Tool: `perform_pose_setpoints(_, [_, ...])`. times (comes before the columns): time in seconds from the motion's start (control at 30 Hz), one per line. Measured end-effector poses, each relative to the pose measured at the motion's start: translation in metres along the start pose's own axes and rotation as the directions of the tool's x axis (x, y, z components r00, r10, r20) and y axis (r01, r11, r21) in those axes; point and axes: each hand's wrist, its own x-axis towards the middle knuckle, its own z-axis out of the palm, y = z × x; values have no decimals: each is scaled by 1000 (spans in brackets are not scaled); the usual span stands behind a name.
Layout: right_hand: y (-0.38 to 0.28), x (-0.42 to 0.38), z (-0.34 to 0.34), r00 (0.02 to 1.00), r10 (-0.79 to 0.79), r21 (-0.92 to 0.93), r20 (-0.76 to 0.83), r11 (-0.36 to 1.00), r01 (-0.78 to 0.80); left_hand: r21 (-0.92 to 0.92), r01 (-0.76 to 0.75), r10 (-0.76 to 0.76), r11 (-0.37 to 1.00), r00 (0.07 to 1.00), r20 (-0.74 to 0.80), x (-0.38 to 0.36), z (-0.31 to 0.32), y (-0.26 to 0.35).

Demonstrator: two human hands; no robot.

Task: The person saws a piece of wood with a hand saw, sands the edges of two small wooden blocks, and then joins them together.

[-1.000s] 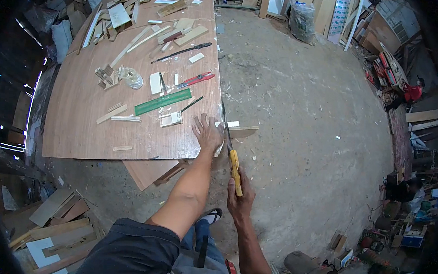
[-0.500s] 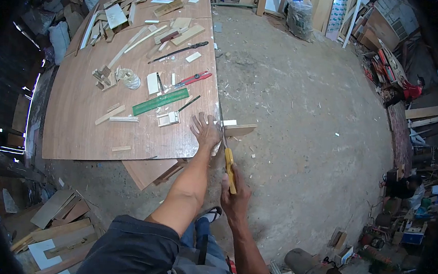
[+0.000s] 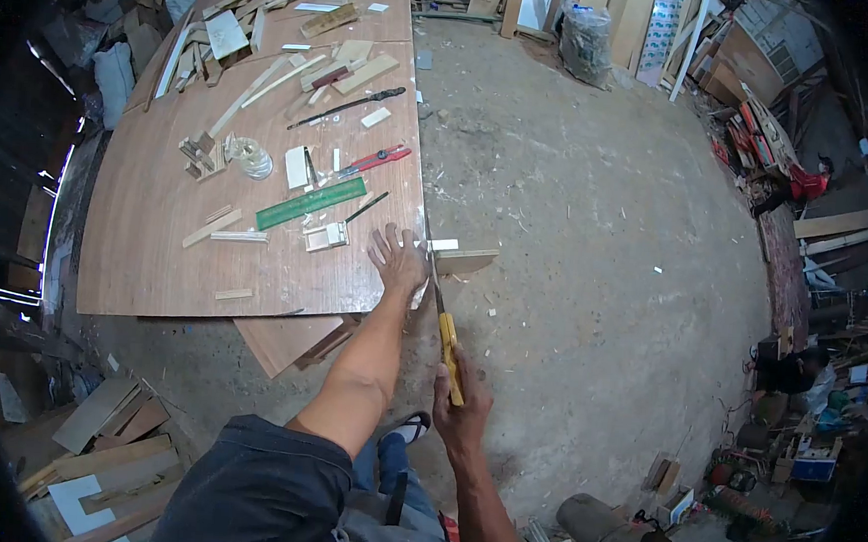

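My right hand is wrapped round the yellow handle of a saw, just off the table's right edge. The saw's thin blade runs up along that edge, beside a wooden board that sticks out past the table. A small white piece lies at the board's upper side. My left hand presses down at the table edge, left of the blade, with its fingers spread. Whatever lies under its palm is mostly hidden.
On the table are a green strip, a red cutter, a clear jar, a pencil and several wood offcuts. More boards lean at the back, and a clutter of tools lines the right side.
My right hand has pulled the saw slightly back toward my body. My left hand stays pressed at the table edge. The whole view has shifted slightly.
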Motion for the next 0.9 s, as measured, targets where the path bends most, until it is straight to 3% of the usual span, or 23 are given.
perform_pose_setpoints(0.07, [0,-6,-2,1000,3,-10,-6,1000,-3,13,-31,31,999,998,-50,4,12,-10])
perform_pose_setpoints(0.13, [-5,-9,-3,990,133,-29,54,991,-131,30,-75,78,997,991,-110,5,21,-13])
perform_pose_setpoints(0.23, [10,-18,-1,998,-18,-44,-52,999,16,19,-39,41,999,994,-99,10,21,-14])
perform_pose_setpoints(0.37, [15,-28,-6,997,72,-22,7,997,-72,4,-40,40,999,992,-117,5,34,-20])
perform_pose_setpoints(0.43, [23,-31,0,995,-51,-4,-83,999,51,10,-58,59,998,986,-159,16,18,-11])
perform_pose_setpoints(0.5, [24,-27,2,995,-50,8,-81,999,51,50,-26,27,998,999,-26,12,13,-10])
perform_pose_setpoints(0.63, [12,-25,-4,998,56,0,-7,998,-56,22,-7,8,1000,1000,-30,4,7,-5])
perform_pose_setpoints(0.73, [1,-20,-7,997,-19,8,-75,1000,19,15,0,1,1000,1000,-25,8,1,0])
perform_pose_setpoints(0.8, [-14,-6,-12,994,108,31,-10,994,-108,17,3,-3,1000,1000,17,5,-1,-1])
perform_pose_setpoints(0.9, [-32,17,-23,985,162,38,57,986,-165,18,-23,22,1000,999,40,5,-4,-2])
